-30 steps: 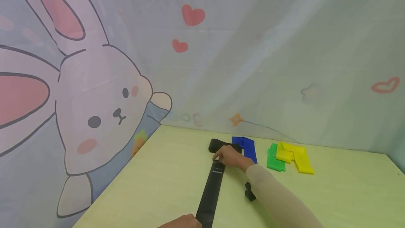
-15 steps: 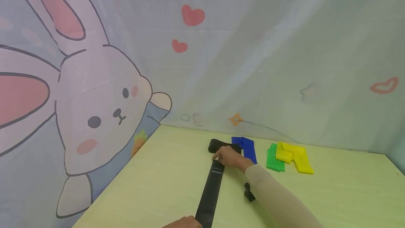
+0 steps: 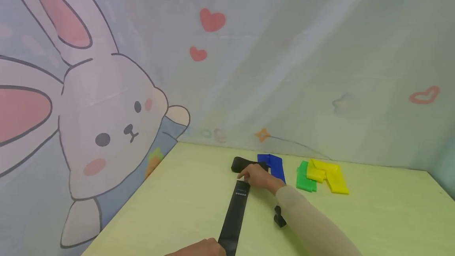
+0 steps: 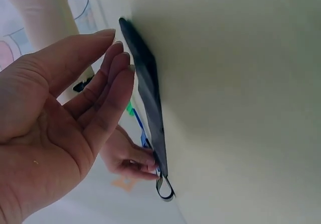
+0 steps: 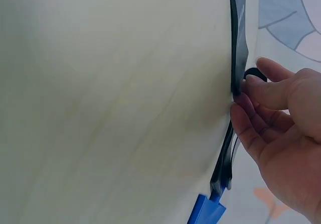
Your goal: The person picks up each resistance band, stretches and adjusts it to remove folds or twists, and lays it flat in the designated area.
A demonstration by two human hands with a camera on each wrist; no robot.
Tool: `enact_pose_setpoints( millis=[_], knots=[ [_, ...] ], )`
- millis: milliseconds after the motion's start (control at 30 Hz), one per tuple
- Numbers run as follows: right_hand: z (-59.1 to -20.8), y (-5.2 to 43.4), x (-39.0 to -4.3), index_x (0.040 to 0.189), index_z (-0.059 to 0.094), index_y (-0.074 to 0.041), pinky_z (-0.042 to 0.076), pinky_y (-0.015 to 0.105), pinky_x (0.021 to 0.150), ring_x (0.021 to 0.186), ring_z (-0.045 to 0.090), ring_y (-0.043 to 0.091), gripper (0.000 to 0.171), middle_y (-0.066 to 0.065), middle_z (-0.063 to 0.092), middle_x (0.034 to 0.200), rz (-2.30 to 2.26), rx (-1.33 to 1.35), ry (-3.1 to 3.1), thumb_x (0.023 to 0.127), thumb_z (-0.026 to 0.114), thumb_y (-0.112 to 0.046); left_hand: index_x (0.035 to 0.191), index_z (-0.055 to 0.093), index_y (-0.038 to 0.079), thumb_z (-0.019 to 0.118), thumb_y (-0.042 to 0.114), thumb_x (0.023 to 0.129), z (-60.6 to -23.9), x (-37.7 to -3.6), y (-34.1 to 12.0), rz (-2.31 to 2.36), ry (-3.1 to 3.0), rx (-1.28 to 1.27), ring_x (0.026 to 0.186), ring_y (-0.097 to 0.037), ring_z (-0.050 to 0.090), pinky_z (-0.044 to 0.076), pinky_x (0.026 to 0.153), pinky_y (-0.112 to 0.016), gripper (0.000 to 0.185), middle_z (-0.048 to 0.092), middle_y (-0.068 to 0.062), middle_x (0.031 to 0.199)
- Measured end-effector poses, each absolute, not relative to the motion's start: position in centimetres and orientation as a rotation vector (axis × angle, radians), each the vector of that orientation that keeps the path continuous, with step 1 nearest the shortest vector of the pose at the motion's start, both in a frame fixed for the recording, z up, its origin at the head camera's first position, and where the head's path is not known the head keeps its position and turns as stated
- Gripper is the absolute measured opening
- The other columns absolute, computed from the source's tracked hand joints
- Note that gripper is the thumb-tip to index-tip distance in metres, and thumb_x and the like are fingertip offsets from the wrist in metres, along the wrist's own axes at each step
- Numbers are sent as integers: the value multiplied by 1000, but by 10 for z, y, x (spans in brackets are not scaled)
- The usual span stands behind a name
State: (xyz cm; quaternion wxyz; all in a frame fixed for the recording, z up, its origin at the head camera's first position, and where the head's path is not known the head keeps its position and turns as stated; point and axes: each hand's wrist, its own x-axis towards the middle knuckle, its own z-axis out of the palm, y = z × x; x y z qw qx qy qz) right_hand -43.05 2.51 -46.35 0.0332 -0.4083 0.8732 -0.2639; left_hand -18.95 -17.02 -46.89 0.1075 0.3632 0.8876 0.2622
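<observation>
A long black resistance band (image 3: pixel 234 216) lies flat, stretched from near me toward the back, with white marks near its far end. My right hand (image 3: pixel 258 176) pinches it at that end between thumb and fingers, as the right wrist view shows (image 5: pixel 286 111). Beyond the hand, a looped black section (image 3: pixel 241 164) stands on edge. My left hand (image 3: pixel 204 248) is at the near end of the band; in the left wrist view its thumb and loosely bent fingers have a gap between them, with the band's end (image 4: pixel 125 27) just past the tips.
A folded blue band (image 3: pixel 277 167) lies behind my right hand. Farther right, a yellow band (image 3: pixel 337 179) overlaps a green one (image 3: pixel 305 181) on the pale table (image 3: pixel 384 216). A small black piece (image 3: pixel 279 217) shows beside the right sleeve. A printed curtain (image 3: pixel 284 70) hangs behind.
The head view has shifted slightly, so things sit a little farther left. More of my left hand shows at the bottom edge. My right hand keeps its place at the band.
</observation>
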Motion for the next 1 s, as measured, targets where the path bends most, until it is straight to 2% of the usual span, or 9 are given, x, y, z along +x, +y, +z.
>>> enact_pose_setpoints(
  millis=[67,167,267,300,367,533,700,833,1000],
  knots=[
    [-464,29,-431,112,76,-3,35,24,57,54,28,8,42,-5,48,60,-819,-1246,2694,86,51,18,75,80,9,75,34,87,-450,-187,-169,871,2588,1119,49,14,50,47,48,-11,28,66,10,58],
    [-462,35,-432,111,76,-2,33,25,55,55,30,11,40,5,70,82,-871,-1225,2698,88,50,17,93,80,4,75,15,88,-431,-193,-173,1011,2464,1042,61,11,56,51,59,-13,13,71,7,73],
    [-459,41,-433,113,76,-3,39,24,59,65,46,10,39,9,74,108,-901,-1198,2731,90,50,15,104,77,3,72,3,89,-420,-206,-179,1027,2438,936,69,5,60,52,66,-17,15,69,10,79],
    [-457,43,-433,114,76,-2,40,25,60,69,51,12,38,11,73,110,-910,-1193,2740,90,50,14,104,77,3,71,1,90,-417,-211,-180,1026,2454,909,70,3,60,52,68,-18,16,68,11,80],
    [-454,47,-435,115,75,-2,46,25,65,80,60,13,36,12,73,111,-920,-1179,2763,92,52,12,104,77,3,72,0,89,-413,-221,-182,1003,2521,906,71,2,61,53,69,-19,16,69,11,81],
    [-446,55,-438,118,73,-3,53,32,70,84,66,22,32,16,72,107,-929,-1142,2806,93,57,9,104,76,3,73,2,90,-406,-247,-183,1038,2629,887,72,-1,63,53,71,-21,15,69,8,81],
    [-439,61,-437,122,71,-3,55,40,80,97,67,28,31,15,71,106,-914,-1088,2853,95,59,7,106,76,5,72,4,90,-405,-272,-184,1070,2751,874,72,-8,65,53,67,-25,17,70,5,81],
    [-436,66,-435,125,68,2,55,43,86,104,66,33,30,20,69,113,-941,-1046,2849,97,57,7,105,75,5,73,4,89,-406,-291,-183,1068,2871,873,74,-12,66,53,66,-27,16,71,1,85],
    [-438,71,-437,125,65,8,54,45,87,99,65,34,29,24,67,117,-961,-1007,2839,98,55,6,107,75,4,73,4,89,-409,-309,-183,1031,2974,855,77,-14,66,54,67,-28,17,71,-1,88]
  ],
)
